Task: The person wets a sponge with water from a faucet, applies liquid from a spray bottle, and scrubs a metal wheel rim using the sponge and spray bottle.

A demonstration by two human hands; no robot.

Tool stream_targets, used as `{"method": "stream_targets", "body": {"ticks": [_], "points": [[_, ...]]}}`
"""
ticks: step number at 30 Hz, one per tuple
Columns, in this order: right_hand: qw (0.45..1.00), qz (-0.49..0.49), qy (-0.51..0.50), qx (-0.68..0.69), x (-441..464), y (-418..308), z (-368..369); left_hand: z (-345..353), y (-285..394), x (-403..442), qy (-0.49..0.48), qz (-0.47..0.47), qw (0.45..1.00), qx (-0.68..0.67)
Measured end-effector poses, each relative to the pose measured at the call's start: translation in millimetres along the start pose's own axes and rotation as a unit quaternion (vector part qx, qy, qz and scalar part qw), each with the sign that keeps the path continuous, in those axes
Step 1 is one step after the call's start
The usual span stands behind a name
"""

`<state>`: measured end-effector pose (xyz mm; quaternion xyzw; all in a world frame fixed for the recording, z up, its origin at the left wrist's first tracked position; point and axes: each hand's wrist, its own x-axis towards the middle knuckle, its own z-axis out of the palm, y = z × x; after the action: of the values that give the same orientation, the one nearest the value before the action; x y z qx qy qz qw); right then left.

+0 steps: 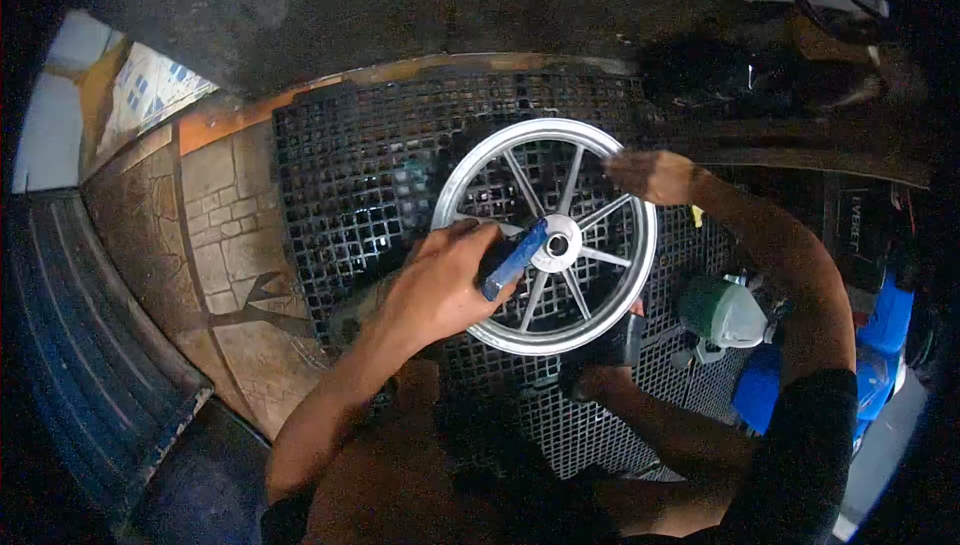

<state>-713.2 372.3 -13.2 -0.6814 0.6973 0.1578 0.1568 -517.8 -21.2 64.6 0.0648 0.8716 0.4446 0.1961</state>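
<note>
A silver spoked wheel rim (548,347) is held above a dark grid mat, its round hub (565,257) facing me. My left hand (440,280) is closed at the wheel's left side. In its grip is a narrow blue object (517,260) with a dark edge, lying slanted across to the hub; its kind is unclear. My left fingertips are partly hidden behind it. My right hand (657,178) is at the upper right of the rim, smeared by motion, so what its fingers hold does not show.
Below the wheel spreads a black grid mat (340,175). A greenish plastic container (722,312) and a blue object (760,390) are at the right. Stone-patterned tiles (225,215) lie left, beside a ribbed dark blue panel (90,345). My foot (600,382) rests under the wheel.
</note>
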Motion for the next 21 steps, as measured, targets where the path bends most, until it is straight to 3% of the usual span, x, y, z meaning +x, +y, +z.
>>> {"method": "stream_targets", "body": {"ticks": [3, 5, 9, 12, 13, 15, 17, 18, 19, 21], "points": [[0.986, 0.109, -0.029, 0.126, -2, 1, -20, -1, -8, 3, 0.011, 0.023, 1.0, -0.019], [0.997, 0.013, 0.01, -0.078, 4, 5, -41, -4, 4, 5, -0.017, 0.024, 0.999, -0.026], [0.992, 0.1, 0.068, -0.044, -39, -49, -6, -2, 3, 7, -0.039, 0.013, 0.999, -0.008], [0.963, 0.244, -0.017, 0.115, -64, -122, 29, 3, -2, 1, -0.023, 0.038, 0.999, -0.021], [0.892, 0.334, -0.004, 0.306, -58, -148, 6, 3, 0, 1, -0.032, 0.034, 0.999, -0.023], [0.979, 0.163, 0.018, 0.121, -63, -157, 13, 4, 5, 2, -0.058, 0.03, 0.998, -0.023], [0.942, 0.251, 0.044, 0.22, -62, -130, 10, 12, 6, 2, -0.066, 0.078, 0.994, -0.038], [0.968, 0.206, 0.054, 0.134, -60, -104, 17, 20, 4, 2, -0.082, 0.092, 0.992, -0.038], [0.961, 0.24, 0.02, 0.14, -58, -83, 19, 24, 1, 2, -0.092, 0.103, 0.99, -0.037], [0.989, 0.146, 0.012, -0.022, -56, -84, 10, 34, 2, -3, -0.083, 0.115, 0.99, -0.024]]}}
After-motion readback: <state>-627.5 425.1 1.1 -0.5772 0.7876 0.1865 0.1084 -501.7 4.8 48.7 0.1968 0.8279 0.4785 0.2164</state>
